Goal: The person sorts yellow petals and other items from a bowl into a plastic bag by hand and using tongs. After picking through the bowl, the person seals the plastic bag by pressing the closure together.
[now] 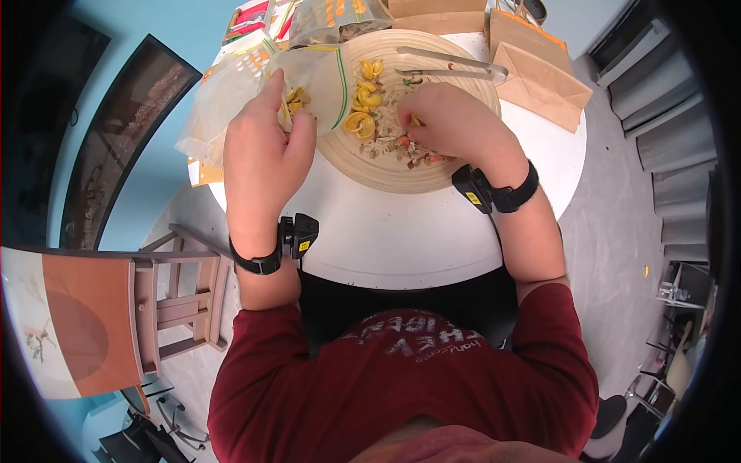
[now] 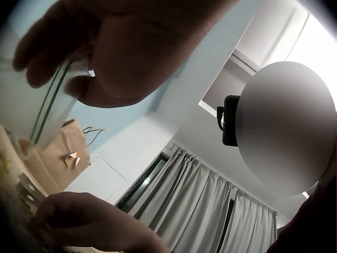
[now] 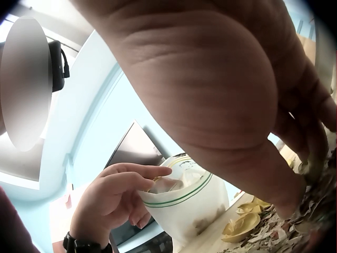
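Observation:
My left hand (image 1: 270,147) grips the rim of a clear zip bag (image 1: 320,73) with a green seal; the bag's mouth faces the round plate (image 1: 417,181), and yellow curled pieces show inside it. In the left wrist view, the thumb and fingers of the left hand (image 2: 121,58) pinch the bag's edge (image 2: 45,105). Over the plate, my right hand (image 1: 459,123) reaches down into dry, mixed bits, a yellow piece (image 1: 417,120) at its curled fingertips. More yellow pieces (image 1: 367,99) lie on the plate to its left. The right wrist view shows those fingers partly hidden by the palm.
Metal tongs (image 1: 451,62) lie across the plate's far side. Brown paper bags (image 1: 540,69) stand at the back right, and another zip bag (image 1: 340,19) at the back. A further clear bag (image 1: 220,100) is at the left, near red items (image 1: 251,19). The white table's edge faces the body.

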Demonstrator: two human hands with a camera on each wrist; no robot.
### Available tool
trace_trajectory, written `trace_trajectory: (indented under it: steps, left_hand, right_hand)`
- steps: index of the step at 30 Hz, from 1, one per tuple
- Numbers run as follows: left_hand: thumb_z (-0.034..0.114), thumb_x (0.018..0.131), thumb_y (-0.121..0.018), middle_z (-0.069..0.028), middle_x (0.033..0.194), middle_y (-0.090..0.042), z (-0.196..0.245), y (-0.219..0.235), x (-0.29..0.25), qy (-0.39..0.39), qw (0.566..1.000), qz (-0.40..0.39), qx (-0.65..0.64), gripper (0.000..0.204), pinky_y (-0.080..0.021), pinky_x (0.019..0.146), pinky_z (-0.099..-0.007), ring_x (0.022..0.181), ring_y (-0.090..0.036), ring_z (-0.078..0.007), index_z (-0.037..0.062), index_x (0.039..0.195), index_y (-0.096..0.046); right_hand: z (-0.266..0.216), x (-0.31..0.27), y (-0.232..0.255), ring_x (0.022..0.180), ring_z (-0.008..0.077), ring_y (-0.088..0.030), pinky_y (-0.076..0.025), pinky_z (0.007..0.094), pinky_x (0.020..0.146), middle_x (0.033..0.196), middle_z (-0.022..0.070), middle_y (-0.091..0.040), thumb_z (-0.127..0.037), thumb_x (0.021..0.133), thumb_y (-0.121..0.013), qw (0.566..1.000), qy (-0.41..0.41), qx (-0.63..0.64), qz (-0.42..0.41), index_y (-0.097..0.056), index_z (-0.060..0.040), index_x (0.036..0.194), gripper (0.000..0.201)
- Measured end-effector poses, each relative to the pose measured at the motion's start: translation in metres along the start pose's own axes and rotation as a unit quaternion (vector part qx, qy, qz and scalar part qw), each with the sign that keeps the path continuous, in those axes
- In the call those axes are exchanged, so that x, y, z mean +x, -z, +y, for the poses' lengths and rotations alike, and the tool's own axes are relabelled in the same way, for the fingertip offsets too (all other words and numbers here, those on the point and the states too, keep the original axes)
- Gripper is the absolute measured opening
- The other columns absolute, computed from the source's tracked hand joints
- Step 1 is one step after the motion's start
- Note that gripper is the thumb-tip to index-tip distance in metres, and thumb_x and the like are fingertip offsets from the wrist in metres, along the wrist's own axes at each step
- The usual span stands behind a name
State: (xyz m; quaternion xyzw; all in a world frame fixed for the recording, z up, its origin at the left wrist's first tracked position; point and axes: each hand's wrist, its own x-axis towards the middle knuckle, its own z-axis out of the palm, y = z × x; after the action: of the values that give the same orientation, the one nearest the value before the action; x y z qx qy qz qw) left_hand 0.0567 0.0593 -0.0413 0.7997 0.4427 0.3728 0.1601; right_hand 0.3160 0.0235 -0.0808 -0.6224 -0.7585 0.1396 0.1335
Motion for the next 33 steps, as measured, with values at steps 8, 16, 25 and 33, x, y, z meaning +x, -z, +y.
trace_trajectory:
  steps: [8, 16, 25, 33]
  left_hand:
    - [0.011, 0.088, -0.063, -0.0258, 0.075, -0.066, 0.002, 0.002, -0.001, -0.002, 1.000, -0.002, 0.011, 0.053, -0.053, 0.062, -0.0417, 0.058, -0.065, -0.0334, -0.0160, 0.133, -0.061]
    - [0.011, 0.087, -0.063, -0.0269, 0.077, -0.067, 0.002, 0.003, -0.001, -0.010, 1.000, -0.002, 0.013, 0.052, -0.054, 0.064, -0.0433, 0.062, -0.067, -0.0357, -0.0157, 0.132, -0.061]
    - [0.011, 0.088, -0.063, -0.0270, 0.079, -0.068, 0.008, 0.005, -0.003, -0.021, 1.000, 0.000, 0.019, 0.051, -0.055, 0.066, -0.0437, 0.065, -0.068, -0.0368, -0.0151, 0.132, -0.061]
    - [0.010, 0.088, -0.063, -0.0245, 0.074, -0.067, 0.014, 0.005, -0.007, -0.012, 1.000, -0.013, 0.009, 0.052, -0.053, 0.063, -0.0414, 0.058, -0.064, -0.0323, -0.0149, 0.133, -0.061]
  right_hand:
    - [-0.005, -0.003, 0.015, 0.074, 0.0239, -0.066, -0.053, 0.0355, 0.069, 0.083, 0.0124, -0.070, -0.007, 0.088, -0.068, 0.989, -0.036, 0.105, 0.100, -0.071, -0.0002, 0.101, 0.016]
    - [-0.003, -0.003, 0.031, 0.080, 0.0120, -0.070, -0.056, 0.0293, 0.069, 0.089, 0.0046, -0.075, -0.013, 0.099, -0.069, 0.942, -0.097, 0.271, 0.174, -0.072, 0.0002, 0.108, 0.016]
    - [-0.013, -0.001, 0.028, 0.095, 0.0175, -0.074, -0.059, 0.0289, 0.088, 0.107, 0.0079, -0.074, -0.010, 0.104, -0.066, 0.717, 0.083, 0.464, 0.513, -0.066, 0.0014, 0.121, 0.021]
    - [-0.041, 0.001, -0.001, 0.085, 0.0223, -0.073, -0.059, 0.0304, 0.078, 0.104, 0.0105, -0.072, -0.008, 0.092, -0.075, 0.915, 0.137, 0.201, 0.321, -0.074, 0.0000, 0.106, 0.016]
